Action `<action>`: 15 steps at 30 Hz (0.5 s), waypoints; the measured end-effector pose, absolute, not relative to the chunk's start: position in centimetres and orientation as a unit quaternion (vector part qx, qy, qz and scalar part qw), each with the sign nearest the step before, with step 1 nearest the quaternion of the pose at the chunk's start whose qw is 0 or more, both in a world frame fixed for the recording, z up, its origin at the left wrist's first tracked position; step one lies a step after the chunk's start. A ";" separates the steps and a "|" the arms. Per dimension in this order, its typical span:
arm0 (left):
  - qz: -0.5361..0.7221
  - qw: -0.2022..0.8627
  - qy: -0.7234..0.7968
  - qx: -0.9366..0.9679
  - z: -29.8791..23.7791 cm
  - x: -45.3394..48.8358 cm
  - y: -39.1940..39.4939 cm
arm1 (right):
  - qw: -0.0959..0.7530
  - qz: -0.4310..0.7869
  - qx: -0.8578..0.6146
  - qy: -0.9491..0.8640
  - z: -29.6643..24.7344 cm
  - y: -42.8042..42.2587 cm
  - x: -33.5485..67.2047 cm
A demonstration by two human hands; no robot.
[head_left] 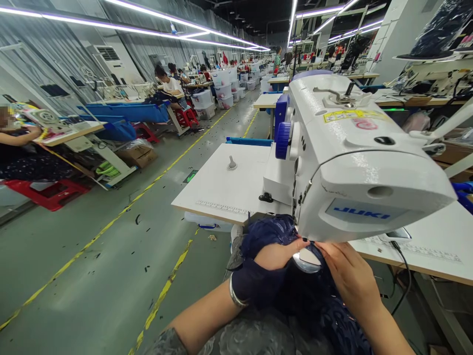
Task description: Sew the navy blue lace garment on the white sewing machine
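Observation:
Dark navy ruffled, partly sheer fabric [340, 315] hangs over my lap and runs up to the end of a white sewing machine [369, 148]. My left hand [275, 256] is closed on the fabric left of the machine's narrow arm end [308, 261]; its thumb points in under the head and the other fingers are covered by cloth. On the right side my right hand [349, 273] pinches the fabric edge, fingertips close to the left thumb. The machine head hides the needle area.
A white table [229, 167] with a printed ruler and a small grey knob-like piece [231, 163] extends left of the machine. On the right, a black cable [406, 276] hangs beside the tabletop. Co-workers sit at other machines along the left wall; plastic bins [203, 101] line the aisle.

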State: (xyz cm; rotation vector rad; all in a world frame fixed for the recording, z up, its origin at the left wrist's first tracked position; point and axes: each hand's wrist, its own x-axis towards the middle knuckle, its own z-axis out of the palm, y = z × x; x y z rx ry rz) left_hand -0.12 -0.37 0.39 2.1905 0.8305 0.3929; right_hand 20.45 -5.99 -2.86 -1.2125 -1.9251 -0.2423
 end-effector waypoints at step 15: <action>0.115 0.359 0.388 0.841 0.7 0.5 -0.7 | 0.384 0.264 -0.609 -0.642 -1.8 -2.9 21.8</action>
